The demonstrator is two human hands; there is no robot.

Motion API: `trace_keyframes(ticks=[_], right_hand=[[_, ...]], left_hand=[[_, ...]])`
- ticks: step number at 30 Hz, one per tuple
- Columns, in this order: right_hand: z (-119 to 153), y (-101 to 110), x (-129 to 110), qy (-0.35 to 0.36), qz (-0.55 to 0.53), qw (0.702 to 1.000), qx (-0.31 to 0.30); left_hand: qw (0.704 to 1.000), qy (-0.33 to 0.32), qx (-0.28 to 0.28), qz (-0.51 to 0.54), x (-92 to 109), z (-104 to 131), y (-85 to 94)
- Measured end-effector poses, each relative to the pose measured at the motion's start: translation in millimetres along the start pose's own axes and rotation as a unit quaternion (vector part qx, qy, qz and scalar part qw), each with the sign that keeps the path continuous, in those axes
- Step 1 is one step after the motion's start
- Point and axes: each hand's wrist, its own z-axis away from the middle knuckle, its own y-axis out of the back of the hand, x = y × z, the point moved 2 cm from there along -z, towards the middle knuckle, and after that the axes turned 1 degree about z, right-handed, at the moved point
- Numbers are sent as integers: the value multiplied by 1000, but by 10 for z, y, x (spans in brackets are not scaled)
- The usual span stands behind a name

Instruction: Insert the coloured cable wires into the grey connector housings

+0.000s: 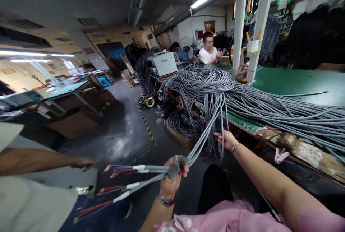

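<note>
My left hand [174,174], with grey finger covers on some fingers, is closed round several grey cables [201,144]. Their ends stick out to the left, where white sleeves [134,185] and bare coloured wires [91,208] show. At the table's front edge, my right hand [226,140] is closed at a grey cable [222,117] that hangs down there; its fingertips are partly blurred. The held cables run up to a large heap of grey cables [205,81] lying on the green table [275,79], with more hanging over its edge.
Another person's arm [40,162] reaches in at the left. A co-worker [208,54] is behind the table. A white box [164,63] and a white post [238,27] stand by the heap. Below sits a carton of coiled cables [184,126]; a pink clip [281,156] is on the edge.
</note>
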Motion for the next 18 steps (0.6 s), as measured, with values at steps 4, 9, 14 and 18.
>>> trace_keyframes(ticks=[4, 9, 14, 18], right_hand=[[-8, -132, 26, -9, 3, 1000, -4], [-118, -247, -84, 23, 27, 999, 30], [-167, -304, -246, 62, 64, 994, 56], [-64, -266, -304, 79, 85, 990, 85]], left_hand=[[999, 31, -13, -15, -100, 55, 78], [994, 73, -65, -52, -174, 141, 28], [989, 80, -78, -101, -147, 170, -26], [991, 30, -26, -126, -68, 152, -13]])
